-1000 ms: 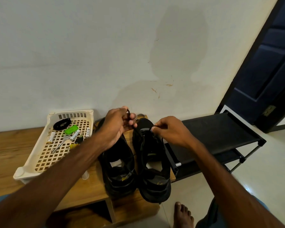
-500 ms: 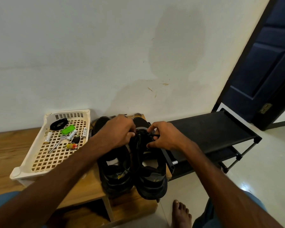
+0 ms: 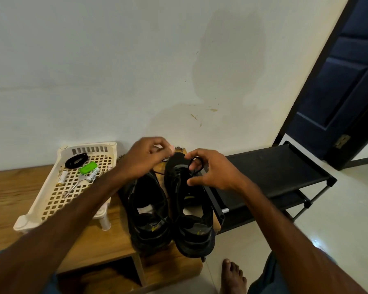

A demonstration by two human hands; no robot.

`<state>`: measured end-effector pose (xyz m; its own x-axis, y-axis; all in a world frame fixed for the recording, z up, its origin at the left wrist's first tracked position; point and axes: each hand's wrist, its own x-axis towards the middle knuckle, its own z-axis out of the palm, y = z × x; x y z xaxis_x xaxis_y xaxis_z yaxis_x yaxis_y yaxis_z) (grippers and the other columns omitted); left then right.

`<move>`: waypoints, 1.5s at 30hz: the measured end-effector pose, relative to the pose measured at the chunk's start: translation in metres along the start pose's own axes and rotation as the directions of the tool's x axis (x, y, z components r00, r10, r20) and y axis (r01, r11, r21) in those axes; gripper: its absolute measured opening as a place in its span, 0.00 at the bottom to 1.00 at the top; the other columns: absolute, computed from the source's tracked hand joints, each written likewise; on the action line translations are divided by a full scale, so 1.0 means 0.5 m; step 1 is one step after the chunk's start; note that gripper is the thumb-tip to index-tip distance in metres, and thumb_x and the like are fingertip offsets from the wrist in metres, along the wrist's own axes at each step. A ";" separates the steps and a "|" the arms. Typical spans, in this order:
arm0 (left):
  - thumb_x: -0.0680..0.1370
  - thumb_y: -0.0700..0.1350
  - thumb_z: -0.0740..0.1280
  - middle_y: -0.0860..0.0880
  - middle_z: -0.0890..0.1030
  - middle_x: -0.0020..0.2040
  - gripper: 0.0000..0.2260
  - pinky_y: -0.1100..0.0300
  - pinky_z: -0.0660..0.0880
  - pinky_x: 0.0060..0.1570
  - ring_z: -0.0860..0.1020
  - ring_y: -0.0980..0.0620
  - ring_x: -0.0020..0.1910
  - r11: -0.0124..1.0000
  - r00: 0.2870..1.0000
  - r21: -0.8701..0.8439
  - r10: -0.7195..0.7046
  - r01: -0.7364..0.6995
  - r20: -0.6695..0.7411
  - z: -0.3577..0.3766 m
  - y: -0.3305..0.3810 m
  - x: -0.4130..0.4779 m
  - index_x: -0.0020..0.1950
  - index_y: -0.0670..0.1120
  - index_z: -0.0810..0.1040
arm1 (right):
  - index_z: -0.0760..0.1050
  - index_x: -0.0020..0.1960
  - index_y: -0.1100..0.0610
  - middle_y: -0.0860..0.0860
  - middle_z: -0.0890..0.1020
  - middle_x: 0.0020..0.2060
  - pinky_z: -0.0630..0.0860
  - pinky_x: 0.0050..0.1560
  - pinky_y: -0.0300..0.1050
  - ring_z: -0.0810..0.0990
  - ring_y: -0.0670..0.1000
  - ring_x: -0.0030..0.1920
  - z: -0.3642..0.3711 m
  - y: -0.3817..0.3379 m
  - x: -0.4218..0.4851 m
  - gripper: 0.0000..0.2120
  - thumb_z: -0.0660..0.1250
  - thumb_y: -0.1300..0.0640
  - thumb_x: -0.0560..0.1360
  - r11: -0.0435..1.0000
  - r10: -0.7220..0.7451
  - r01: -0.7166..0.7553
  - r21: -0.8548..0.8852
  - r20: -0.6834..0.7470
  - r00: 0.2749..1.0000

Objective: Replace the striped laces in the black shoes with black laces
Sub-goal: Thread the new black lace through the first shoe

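Observation:
Two black shoes stand side by side on the wooden bench (image 3: pixel 98 240), heels toward me: the left shoe (image 3: pixel 148 211) and the right shoe (image 3: pixel 191 217). My right hand (image 3: pixel 212 172) hovers over the right shoe's toe end and pinches a loop of black lace (image 3: pixel 194 164). A strand of that lace runs left toward my left hand (image 3: pixel 147 158), which is raised above the toes with its fingers curled; the lace end in it is blurred. Striped laces (image 3: pixel 177 148) lie behind the shoes against the wall, mostly hidden by my hands.
A cream plastic basket (image 3: pixel 38 206) on the bench's left holds a black coil (image 3: pixel 75 160), a green item (image 3: pixel 88 168), batteries and a metal tool. A black shoe rack (image 3: pixel 274 172) stands to the right, a dark door (image 3: pixel 348 81) beyond. A bare foot (image 3: pixel 232 276) rests on the floor.
Both hands have lifted off the right shoe's tongue and moved apart. My left hand rose up and back; my right hand now pulls a loop of black lace at the toe.

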<state>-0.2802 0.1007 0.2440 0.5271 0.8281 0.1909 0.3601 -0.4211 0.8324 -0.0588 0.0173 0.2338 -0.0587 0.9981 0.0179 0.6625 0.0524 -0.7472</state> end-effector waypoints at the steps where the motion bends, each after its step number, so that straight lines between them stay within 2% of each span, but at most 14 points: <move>1: 0.78 0.54 0.71 0.61 0.81 0.44 0.05 0.64 0.74 0.43 0.79 0.60 0.43 0.945 0.994 0.320 0.031 -0.063 0.104 0.009 -0.008 -0.004 0.52 0.56 0.81 | 0.76 0.68 0.51 0.47 0.84 0.49 0.79 0.56 0.39 0.82 0.45 0.52 0.006 0.000 0.001 0.32 0.83 0.58 0.67 0.999 0.000 0.002 -0.040 0.028 1.000; 4: 0.75 0.59 0.72 0.60 0.81 0.50 0.11 0.60 0.69 0.45 0.78 0.58 0.49 0.664 0.971 0.728 -0.010 -0.171 0.238 0.036 -0.018 -0.016 0.56 0.61 0.82 | 0.74 0.70 0.49 0.44 0.83 0.51 0.76 0.51 0.33 0.81 0.42 0.55 0.013 0.002 0.003 0.35 0.83 0.59 0.67 0.997 0.004 0.000 -0.072 0.058 0.998; 9: 0.78 0.58 0.71 0.59 0.83 0.51 0.08 0.58 0.69 0.44 0.80 0.55 0.53 0.671 0.983 0.720 0.082 -0.175 0.163 0.027 -0.017 -0.005 0.55 0.62 0.85 | 0.73 0.71 0.50 0.44 0.82 0.50 0.73 0.42 0.29 0.80 0.41 0.52 0.011 0.005 0.003 0.35 0.82 0.61 0.68 0.994 0.038 -0.034 -0.105 0.040 0.998; 12: 0.78 0.55 0.72 0.59 0.86 0.49 0.06 0.56 0.77 0.49 0.82 0.57 0.49 0.881 0.993 0.458 0.098 -0.118 0.069 0.001 -0.022 -0.003 0.52 0.60 0.87 | 0.72 0.73 0.51 0.45 0.79 0.56 0.73 0.42 0.27 0.79 0.44 0.55 0.011 0.004 0.004 0.38 0.83 0.59 0.67 0.988 0.060 -0.059 -0.146 0.007 0.998; 15: 0.79 0.47 0.72 0.57 0.87 0.47 0.05 0.70 0.77 0.45 0.84 0.63 0.44 0.996 0.994 0.026 0.089 -0.087 -0.069 -0.014 -0.014 -0.001 0.51 0.53 0.88 | 0.71 0.74 0.53 0.50 0.78 0.63 0.71 0.44 0.29 0.78 0.47 0.57 0.008 0.006 0.008 0.38 0.83 0.56 0.68 0.980 0.087 -0.089 -0.179 -0.023 0.996; 18: 0.82 0.43 0.69 0.46 0.88 0.47 0.08 0.73 0.70 0.27 0.76 0.63 0.27 0.905 0.993 -0.422 -0.094 0.055 -0.073 -0.021 0.006 -0.004 0.53 0.43 0.86 | 0.73 0.72 0.54 0.49 0.79 0.58 0.75 0.43 0.32 0.80 0.46 0.52 0.009 0.008 0.006 0.33 0.81 0.55 0.71 0.977 0.142 -0.141 -0.160 -0.002 0.990; 23: 0.81 0.46 0.69 0.44 0.87 0.50 0.09 0.71 0.69 0.26 0.70 0.60 0.28 0.859 0.988 -0.502 -0.145 0.105 -0.042 -0.021 0.009 -0.005 0.49 0.42 0.87 | 0.77 0.66 0.56 0.49 0.83 0.48 0.81 0.43 0.37 0.83 0.46 0.45 0.017 0.008 0.007 0.22 0.77 0.60 0.74 0.970 0.198 -0.199 -0.139 -0.015 0.980; 26: 0.81 0.47 0.69 0.44 0.87 0.50 0.10 0.63 0.74 0.38 0.81 0.57 0.39 0.889 0.991 -0.441 -0.133 0.125 0.013 -0.024 0.008 -0.005 0.51 0.44 0.87 | 0.79 0.64 0.57 0.51 0.83 0.48 0.84 0.47 0.43 0.84 0.48 0.44 0.020 0.006 0.008 0.19 0.76 0.61 0.74 0.969 0.211 -0.212 -0.129 -0.026 0.977; 29: 0.81 0.58 0.66 0.46 0.87 0.51 0.17 0.50 0.75 0.56 0.84 0.53 0.54 0.957 0.959 -0.239 -0.096 0.162 0.265 -0.034 0.001 -0.003 0.52 0.47 0.87 | 0.80 0.62 0.57 0.51 0.83 0.47 0.84 0.48 0.44 0.84 0.48 0.44 0.021 0.004 0.008 0.18 0.76 0.61 0.74 0.969 0.206 -0.208 -0.131 -0.028 0.978; 32: 0.83 0.64 0.58 0.41 0.87 0.50 0.28 0.49 0.81 0.58 0.86 0.43 0.53 0.952 0.877 -0.217 -0.090 0.215 0.473 -0.023 -0.004 -0.005 0.52 0.43 0.87 | 0.80 0.62 0.57 0.51 0.84 0.47 0.84 0.48 0.44 0.84 0.48 0.45 0.021 0.001 0.008 0.17 0.76 0.61 0.74 0.970 0.201 -0.202 -0.137 -0.022 0.979; 35: 0.84 0.58 0.61 0.44 0.88 0.44 0.23 0.58 0.83 0.41 0.87 0.43 0.41 0.969 0.947 -0.173 -0.117 0.175 0.300 0.012 -0.010 -0.007 0.47 0.42 0.86 | 0.81 0.61 0.57 0.51 0.84 0.46 0.84 0.48 0.44 0.84 0.48 0.44 0.021 -0.001 0.008 0.16 0.76 0.61 0.74 0.969 0.202 -0.203 -0.143 -0.023 0.979; 38: 0.80 0.48 0.70 0.54 0.86 0.37 0.06 0.61 0.82 0.41 0.85 0.57 0.34 0.974 0.996 0.215 -0.083 0.074 0.033 0.045 -0.029 -0.005 0.45 0.50 0.85 | 0.81 0.61 0.57 0.51 0.84 0.46 0.84 0.47 0.42 0.84 0.48 0.44 0.021 -0.002 0.008 0.16 0.76 0.61 0.74 0.968 0.209 -0.209 -0.139 -0.018 0.978; 42: 0.75 0.49 0.76 0.61 0.84 0.35 0.01 0.69 0.76 0.40 0.80 0.69 0.35 0.866 0.980 0.492 -0.168 0.094 0.108 0.065 -0.020 -0.007 0.44 0.55 0.85 | 0.81 0.62 0.57 0.51 0.83 0.47 0.83 0.45 0.40 0.84 0.48 0.45 0.019 -0.004 0.007 0.16 0.75 0.61 0.75 0.967 0.211 -0.210 -0.145 -0.012 0.977; 45: 0.74 0.48 0.76 0.60 0.84 0.38 0.04 0.59 0.81 0.51 0.82 0.64 0.39 0.851 0.973 0.503 -0.219 0.153 0.075 0.073 -0.014 -0.005 0.46 0.56 0.84 | 0.80 0.63 0.57 0.51 0.82 0.48 0.83 0.46 0.41 0.83 0.47 0.46 0.018 -0.003 0.007 0.16 0.75 0.61 0.75 0.968 0.209 -0.207 -0.141 -0.003 0.978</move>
<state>-0.2558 0.0883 0.2188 0.4914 0.8702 -0.0355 0.7741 -0.4178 0.4756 -0.0667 0.0205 0.2287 0.0829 0.9871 -0.1366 0.7590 -0.1514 -0.6332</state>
